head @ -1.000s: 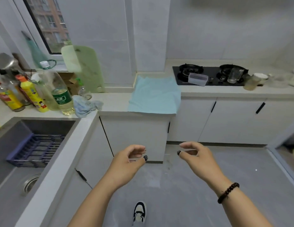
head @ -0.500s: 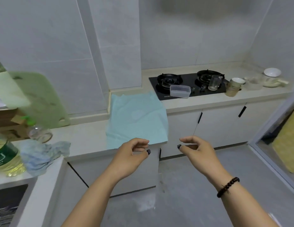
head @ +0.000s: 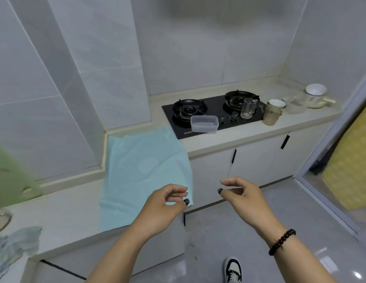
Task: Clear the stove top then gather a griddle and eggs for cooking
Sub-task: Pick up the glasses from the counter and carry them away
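A black two-burner stove top (head: 213, 108) is set into the far counter. A clear plastic container (head: 204, 123) stands on its front left edge, and a clear glass jug (head: 248, 108) stands by the right burner. My left hand (head: 164, 209) and my right hand (head: 242, 196) hover in front of me over the floor, well short of the stove. Both have loosely curled fingers and hold nothing. No griddle or eggs are in view.
A light blue cloth (head: 144, 172) drapes over the near counter corner. Right of the stove stand a murky jar (head: 272, 116), white bowls (head: 316, 90) and glassware. A green cutting board (head: 10, 172) leans at the left. White cabinets (head: 257, 160) run below; a glass door (head: 341, 160) is at right.
The view has swung right and moved closer to the stove; the sink and bottles have left the frame. Both hands keep the same loose pose in front of me.
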